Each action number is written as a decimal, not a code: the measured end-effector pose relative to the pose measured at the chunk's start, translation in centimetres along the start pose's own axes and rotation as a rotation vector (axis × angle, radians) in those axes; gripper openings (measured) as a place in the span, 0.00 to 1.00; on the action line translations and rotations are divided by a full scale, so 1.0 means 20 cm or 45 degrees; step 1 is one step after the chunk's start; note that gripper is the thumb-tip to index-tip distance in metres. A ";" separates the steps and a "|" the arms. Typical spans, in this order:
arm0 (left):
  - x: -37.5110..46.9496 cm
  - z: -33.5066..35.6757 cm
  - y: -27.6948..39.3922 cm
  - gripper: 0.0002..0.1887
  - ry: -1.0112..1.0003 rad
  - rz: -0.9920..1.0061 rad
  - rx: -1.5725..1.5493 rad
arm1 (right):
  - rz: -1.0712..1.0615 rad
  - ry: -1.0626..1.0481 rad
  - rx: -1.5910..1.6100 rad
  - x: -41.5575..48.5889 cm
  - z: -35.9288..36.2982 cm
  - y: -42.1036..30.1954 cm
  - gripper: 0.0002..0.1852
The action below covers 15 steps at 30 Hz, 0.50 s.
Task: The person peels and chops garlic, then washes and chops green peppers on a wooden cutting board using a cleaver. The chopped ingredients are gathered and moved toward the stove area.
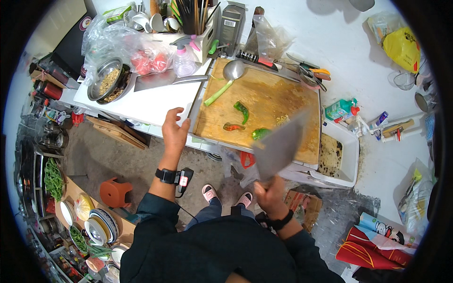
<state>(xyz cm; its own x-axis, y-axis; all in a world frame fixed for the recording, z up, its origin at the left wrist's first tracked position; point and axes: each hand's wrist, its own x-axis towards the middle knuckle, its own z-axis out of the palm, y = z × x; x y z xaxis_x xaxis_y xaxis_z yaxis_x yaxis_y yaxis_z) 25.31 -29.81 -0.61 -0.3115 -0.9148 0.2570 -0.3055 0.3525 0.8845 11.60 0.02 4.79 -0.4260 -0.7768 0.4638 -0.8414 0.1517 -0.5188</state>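
Observation:
My right hand [270, 194] grips the handle of a wide cleaver [279, 145], whose blurred blade is raised over the near edge of a wooden cutting board [297, 92]. Empty, with fingers apart, my left hand [175, 129] hovers left of the board by the white counter's edge. On the board lie a curved green pepper [242, 112], a reddish pepper piece [233, 126], a green pepper [261, 133] partly behind the blade, and minced pale bits [282, 120]. A green stalk [218, 93] lies by a metal ladle [234, 70] at the back left.
A second cleaver [155, 80] lies on the white counter [166, 106], near metal bowls [105, 79] and a spray bottle [184, 62]. Right of the board is a stained white sink [348, 155]. An orange stool [115, 192] stands on the floor at left.

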 end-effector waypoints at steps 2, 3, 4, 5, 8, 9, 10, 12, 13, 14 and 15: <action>0.01 -0.05 -0.01 0.17 0.052 -0.043 -0.044 | 0.409 -0.611 -0.194 0.03 0.15 0.04 0.17; 0.01 -0.07 -0.02 0.17 0.071 -0.044 -0.044 | 0.686 -0.979 -0.322 0.04 0.19 0.05 0.17; 0.00 -0.08 -0.02 0.16 0.045 -0.056 -0.041 | 0.645 -0.975 -0.266 0.03 0.18 0.07 0.19; 0.00 -0.08 -0.02 0.16 0.048 -0.069 -0.057 | 0.561 -0.863 -0.156 0.06 0.17 0.11 0.18; -0.04 -0.05 -0.03 0.16 -0.014 -0.020 -0.062 | 0.585 -0.768 0.162 0.05 0.06 0.10 0.18; -0.04 -0.03 -0.03 0.15 -0.038 -0.023 -0.045 | 0.594 -0.694 0.226 0.06 0.03 0.09 0.17; -0.05 0.00 -0.02 0.15 -0.060 0.028 -0.075 | 0.616 -0.659 0.292 0.06 -0.01 0.08 0.16; -0.05 0.08 -0.01 0.15 -0.170 0.004 -0.089 | 0.649 -0.532 0.439 0.08 -0.05 0.07 0.13; -0.04 0.12 0.01 0.15 -0.227 0.000 -0.094 | 0.744 -0.532 0.484 0.09 -0.06 0.06 0.14; -0.02 0.17 0.02 0.15 -0.262 0.040 -0.058 | 0.822 -0.522 0.524 0.10 -0.08 0.06 0.15; 0.00 0.22 0.04 0.14 -0.297 0.081 -0.024 | 0.900 -0.510 0.562 0.11 -0.09 0.05 0.16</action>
<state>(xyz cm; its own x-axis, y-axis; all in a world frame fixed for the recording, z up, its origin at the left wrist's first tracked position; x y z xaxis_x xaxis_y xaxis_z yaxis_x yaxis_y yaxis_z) 21.17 -28.64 -1.68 -0.5297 -0.8199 0.2174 -0.2626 0.4022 0.8771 9.17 -0.54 6.53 -0.5758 -0.7584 -0.3053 -0.1914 0.4881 -0.8515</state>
